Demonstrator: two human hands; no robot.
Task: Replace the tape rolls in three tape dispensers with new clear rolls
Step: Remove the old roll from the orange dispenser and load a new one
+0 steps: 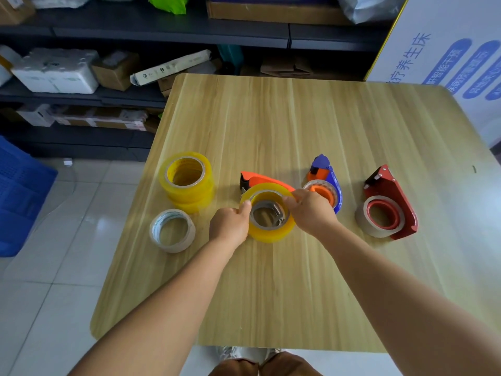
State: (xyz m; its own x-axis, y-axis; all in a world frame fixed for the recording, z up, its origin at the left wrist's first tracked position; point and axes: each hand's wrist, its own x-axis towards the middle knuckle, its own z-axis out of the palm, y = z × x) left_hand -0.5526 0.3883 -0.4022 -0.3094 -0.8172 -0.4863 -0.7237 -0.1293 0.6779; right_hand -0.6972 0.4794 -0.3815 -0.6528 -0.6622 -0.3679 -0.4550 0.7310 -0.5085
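Observation:
A yellowish clear tape roll (268, 232) sits over the hub of the orange dispenser (260, 179) at the table's middle. My left hand (230, 226) grips its left rim with the thumb on top. On the roll's right rim, my right hand (311, 210) pinches with curled fingers. A blue and orange dispenser (325, 180) with a thin, nearly used roll lies just right of my right hand. Further right lies a red dispenser (390, 202) holding a pale roll. A stack of yellowish clear rolls (187, 180) stands to the left.
A whitish used roll (172, 230) lies flat in front of the stack on the wooden table (298, 118). Dark shelves with boxes stand behind. On the floor at left is a blue crate (19, 196), and a white printed board (447, 58) leans at right.

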